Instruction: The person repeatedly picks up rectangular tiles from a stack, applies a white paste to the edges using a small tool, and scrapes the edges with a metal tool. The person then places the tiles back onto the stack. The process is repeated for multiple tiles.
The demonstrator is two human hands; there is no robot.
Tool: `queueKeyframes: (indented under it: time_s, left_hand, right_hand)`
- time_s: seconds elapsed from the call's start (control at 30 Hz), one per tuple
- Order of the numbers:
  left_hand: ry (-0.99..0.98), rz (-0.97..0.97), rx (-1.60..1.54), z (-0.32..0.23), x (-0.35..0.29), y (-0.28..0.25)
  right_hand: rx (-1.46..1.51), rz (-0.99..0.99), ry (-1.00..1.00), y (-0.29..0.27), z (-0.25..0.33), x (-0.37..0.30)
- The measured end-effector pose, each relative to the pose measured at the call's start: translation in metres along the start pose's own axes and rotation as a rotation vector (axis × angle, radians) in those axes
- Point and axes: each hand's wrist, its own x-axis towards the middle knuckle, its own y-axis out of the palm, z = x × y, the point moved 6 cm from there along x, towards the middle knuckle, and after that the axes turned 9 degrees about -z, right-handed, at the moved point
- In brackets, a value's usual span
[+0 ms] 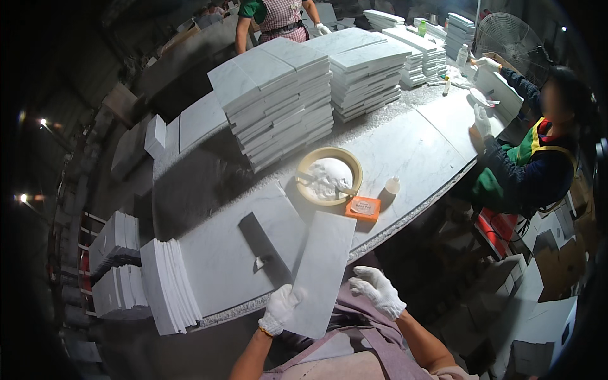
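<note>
My left hand (pixel 282 309), in a white glove, is closed on the lower left edge of a long pale stone tile (pixel 325 266). The tile is tilted over the table's near edge, its far end beside an orange box (pixel 363 208). To the right of the tile, my gloved right hand (pixel 378 290) is apart from it, fingers loosely curved and holding nothing. Beyond the tile sits a yellowish bowl (pixel 326 151) of white powder (pixel 329 175), with flat strips lying across its sides. A small white bottle (pixel 392 185) stands right of the box.
Tall tile stacks (pixel 278 107) stand at the table's far side, with more stacks (pixel 367 76) beside them. Upright tiles (pixel 170 285) line the left end. A co-worker (pixel 532 152) works at the right near a fan (pixel 512 44); another person (pixel 282 19) stands behind the stacks.
</note>
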Motion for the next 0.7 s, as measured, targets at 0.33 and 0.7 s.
queueKeyframes:
  time_s: [0.33, 0.7]
  left_hand:
    - [0.150, 0.009, 0.060, -0.085, 0.008, 0.006]
    - [-0.061, -0.013, -0.065, -0.122, 0.010, 0.034]
  right_hand:
    - [0.026, 0.080, -0.155, 0.071, 0.088, 0.021]
    - [-0.031, -0.092, -0.126, 0.056, 0.127, 0.036]
